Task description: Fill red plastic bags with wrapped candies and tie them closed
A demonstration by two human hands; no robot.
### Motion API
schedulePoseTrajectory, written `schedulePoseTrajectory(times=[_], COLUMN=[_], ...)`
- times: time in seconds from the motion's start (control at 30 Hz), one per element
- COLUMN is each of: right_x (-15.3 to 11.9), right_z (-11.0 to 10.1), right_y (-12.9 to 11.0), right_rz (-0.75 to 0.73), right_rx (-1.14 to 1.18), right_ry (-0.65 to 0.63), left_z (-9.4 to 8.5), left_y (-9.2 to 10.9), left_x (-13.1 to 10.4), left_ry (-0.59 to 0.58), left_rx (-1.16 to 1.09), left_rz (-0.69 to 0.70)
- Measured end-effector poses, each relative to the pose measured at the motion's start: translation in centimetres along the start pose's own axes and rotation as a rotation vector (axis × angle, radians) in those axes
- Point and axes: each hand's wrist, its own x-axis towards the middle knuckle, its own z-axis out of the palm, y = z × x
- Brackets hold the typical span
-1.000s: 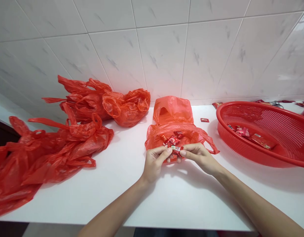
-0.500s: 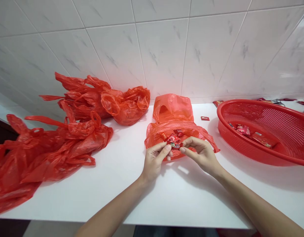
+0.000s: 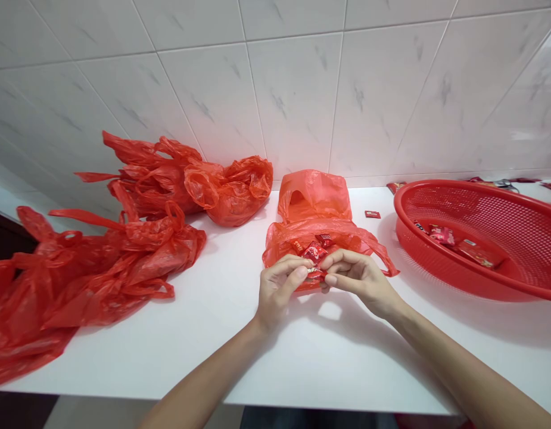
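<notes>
Between my two hands is a small red wrapped packet [image 3: 315, 273], partly covered by the fingers. My left hand [image 3: 280, 287] pinches its left end, and my right hand [image 3: 361, 280] pinches its right end. Both are just above the front of an open red plastic bag [image 3: 314, 193] that lies on the white table [image 3: 204, 351]. Inside the bag mouth, several small red packets show, among them a shiny red one [image 3: 314, 252] and a darker one [image 3: 324, 240] just behind the fingers.
A red mesh basket [image 3: 463, 280] with several packets stands at the right. One small red packet [image 3: 372, 214] lies between bag and basket. Filled red bags [image 3: 239, 193] stand at the back left, and more crumpled bags [image 3: 100, 274] lie at the left. A tiled wall rises behind.
The packet in my hands has tilted and its printed face now shows less. My right hand's fingers have moved slightly left, closer to my left hand. The bags and basket look the same.
</notes>
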Motion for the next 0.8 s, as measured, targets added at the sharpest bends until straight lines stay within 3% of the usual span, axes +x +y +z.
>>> schedulePoseTrajectory(times=[0.23, 0.53, 0.67, 0.8], right_x=[0.06, -0.01, -0.09, -0.27], right_z=[-0.07, 0.24, 0.5, 0.72], right_y=[0.26, 0.01, -0.12, 0.27], right_rz=[-0.059, -0.061, -0.084, -0.166], right_rx=[-0.002, -0.035, -0.135, -0.287], right_ry=[0.088, 0.094, 0.045, 0.097], left_z=[0.35, 0.23, 0.29, 0.5], left_y=[0.48, 0.02, 0.06, 0.1], left_x=[0.22, 0.22, 0.17, 0.16], left_ry=[-0.036, -0.036, -0.037, -0.13], left_rx=[-0.002, -0.085, -0.06, -0.024], left_rz=[0.02, -0.013, -0.091, -0.181])
